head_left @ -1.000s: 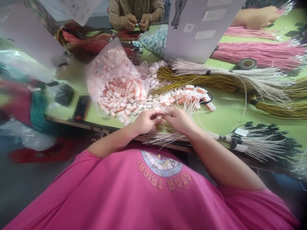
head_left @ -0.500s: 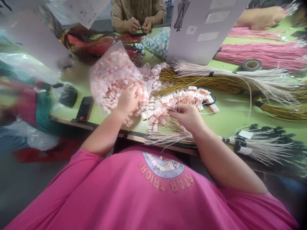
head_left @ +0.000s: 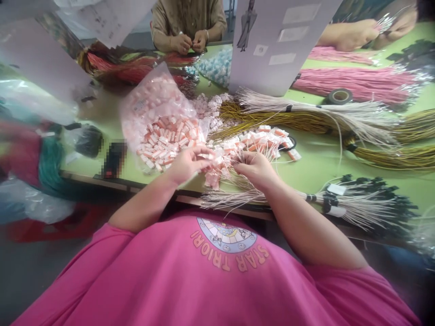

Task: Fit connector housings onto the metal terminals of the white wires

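My left hand [head_left: 192, 164] is closed in a pinch in front of the loose pile, with a small pale connector housing at its fingertips, partly blurred. My right hand [head_left: 254, 168] is closed on thin white wires, whose ends point toward my left fingers. The two hands are close together but apart. Behind my left hand, white-and-orange connector housings [head_left: 166, 138] spill from a clear plastic bag [head_left: 149, 97]. Past my right hand lies a heap of wired connectors [head_left: 265, 138]. A bundle of white wires [head_left: 234, 198] runs under my right wrist along the table edge.
Yellow-black wires [head_left: 306, 118] and white wires [head_left: 326, 113] lie across the table behind my hands. A tape roll [head_left: 340, 96] sits near pink wires [head_left: 353, 83]. A grey divider [head_left: 268, 45] stands at the back. Co-workers' hands [head_left: 188, 43] work opposite and at the upper right.
My left hand has come out of the connector pile toward my right hand, bringing a housing. My right hand still holds wires. The whole view has shifted slightly.
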`<state>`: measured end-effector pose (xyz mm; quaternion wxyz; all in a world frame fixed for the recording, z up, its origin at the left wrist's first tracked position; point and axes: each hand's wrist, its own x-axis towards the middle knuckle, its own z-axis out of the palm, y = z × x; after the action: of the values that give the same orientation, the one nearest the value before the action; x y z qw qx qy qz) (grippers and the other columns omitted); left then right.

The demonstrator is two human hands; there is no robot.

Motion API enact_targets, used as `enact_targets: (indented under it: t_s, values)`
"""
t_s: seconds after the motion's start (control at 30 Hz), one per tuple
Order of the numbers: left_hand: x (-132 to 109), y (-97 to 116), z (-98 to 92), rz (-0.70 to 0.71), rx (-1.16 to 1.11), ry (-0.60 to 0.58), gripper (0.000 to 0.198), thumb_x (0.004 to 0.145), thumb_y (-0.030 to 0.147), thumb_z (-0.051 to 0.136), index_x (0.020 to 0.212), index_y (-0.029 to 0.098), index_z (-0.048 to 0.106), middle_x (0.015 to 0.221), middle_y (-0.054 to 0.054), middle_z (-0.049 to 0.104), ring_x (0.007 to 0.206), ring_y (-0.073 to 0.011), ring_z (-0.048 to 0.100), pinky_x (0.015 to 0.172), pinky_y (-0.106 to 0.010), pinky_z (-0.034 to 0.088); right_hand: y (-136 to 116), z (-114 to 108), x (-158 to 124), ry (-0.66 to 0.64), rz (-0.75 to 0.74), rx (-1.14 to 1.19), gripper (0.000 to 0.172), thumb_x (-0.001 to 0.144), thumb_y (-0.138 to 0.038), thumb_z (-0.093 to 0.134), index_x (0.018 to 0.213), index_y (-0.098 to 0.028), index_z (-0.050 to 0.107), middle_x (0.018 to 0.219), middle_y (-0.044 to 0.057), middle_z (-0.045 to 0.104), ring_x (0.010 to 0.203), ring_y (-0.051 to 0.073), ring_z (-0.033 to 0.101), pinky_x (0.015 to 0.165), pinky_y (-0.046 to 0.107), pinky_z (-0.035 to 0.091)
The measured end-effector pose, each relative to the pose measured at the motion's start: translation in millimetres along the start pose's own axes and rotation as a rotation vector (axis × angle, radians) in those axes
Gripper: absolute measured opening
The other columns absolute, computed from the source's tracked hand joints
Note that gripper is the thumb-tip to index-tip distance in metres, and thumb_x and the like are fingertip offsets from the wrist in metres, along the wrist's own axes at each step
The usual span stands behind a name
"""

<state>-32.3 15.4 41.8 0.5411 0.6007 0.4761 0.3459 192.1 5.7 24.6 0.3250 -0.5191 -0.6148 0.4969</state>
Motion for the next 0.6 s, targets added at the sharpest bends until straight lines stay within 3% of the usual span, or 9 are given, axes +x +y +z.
enact_targets:
  t_s: [0.07,0.13,0.23,0.3,0.37,0.47,0.6]
  values:
    - [-9,-5,13.8,-0.041,-0.234,-0.127,0.022,0.072,0.028,0.067,0.087,0.011,0.066,0.099,-0.011,0.063,0.076,-0.0134,0.061,0.064,-0.027,0.052,1,0,1,-0.025,0.004,0.007,0.007,0.067,-0.019,0.055,0.060,-0.016,0.057,0.053,-0.003,0.052,0.050,0.008,0.043,0.049,0.024,0.031]
    - [-12,-10,24.4,-0.090,-0.374,-0.161,0.022,0.076,0.031,0.065,0.082,0.010,0.065,0.089,-0.009,0.063,0.070,-0.0116,0.060,0.060,-0.025,0.052,2,0,2,-0.065,0.014,0.014,0.011,0.069,-0.021,0.054,0.061,-0.016,0.061,0.052,-0.002,0.053,0.049,0.008,0.044,0.049,0.025,0.032]
    - [-12,-16,34.0,-0.150,-0.403,-0.136,0.025,0.074,0.026,0.069,0.094,0.012,0.061,0.071,-0.002,0.060,0.057,-0.0091,0.056,0.051,-0.023,0.049,1,0,2,-0.111,0.035,0.012,0.017,0.072,-0.025,0.054,0.065,-0.016,0.066,0.052,0.000,0.056,0.049,0.010,0.049,0.051,0.025,0.035]
    - [-11,-16,36.9,-0.178,-0.361,-0.102,0.034,0.071,0.020,0.072,0.102,0.014,0.058,0.079,-0.003,0.063,0.060,-0.0103,0.059,0.051,-0.023,0.050,-1,0,2,-0.109,0.035,-0.028,0.016,0.072,-0.026,0.056,0.064,-0.015,0.065,0.054,0.001,0.058,0.049,0.010,0.049,0.050,0.025,0.035]
    - [-9,-16,38.0,-0.201,-0.318,-0.044,0.037,0.070,0.018,0.073,0.103,0.013,0.058,0.090,-0.006,0.065,0.068,-0.0120,0.063,0.057,-0.025,0.053,-2,1,1,-0.095,0.017,-0.075,0.016,0.071,-0.026,0.057,0.059,-0.016,0.061,0.050,-0.001,0.055,0.047,0.009,0.046,0.048,0.025,0.033]
    - [-7,-16,37.9,-0.183,-0.302,0.016,0.034,0.069,0.019,0.074,0.100,0.012,0.060,0.091,-0.006,0.066,0.072,-0.0112,0.064,0.067,-0.026,0.054,-3,2,0,-0.061,-0.019,-0.068,0.022,0.071,-0.026,0.056,0.052,-0.017,0.053,0.045,-0.004,0.045,0.044,0.007,0.038,0.046,0.024,0.029]
    - [-5,-15,38.0,-0.123,-0.360,0.022,0.032,0.068,0.018,0.075,0.096,0.012,0.060,0.083,-0.003,0.066,0.075,-0.0114,0.065,0.075,-0.026,0.053,-5,5,-2,-0.072,-0.039,-0.023,0.016,0.071,-0.026,0.055,0.060,-0.016,0.061,0.050,-0.004,0.047,0.048,0.008,0.039,0.049,0.024,0.031]
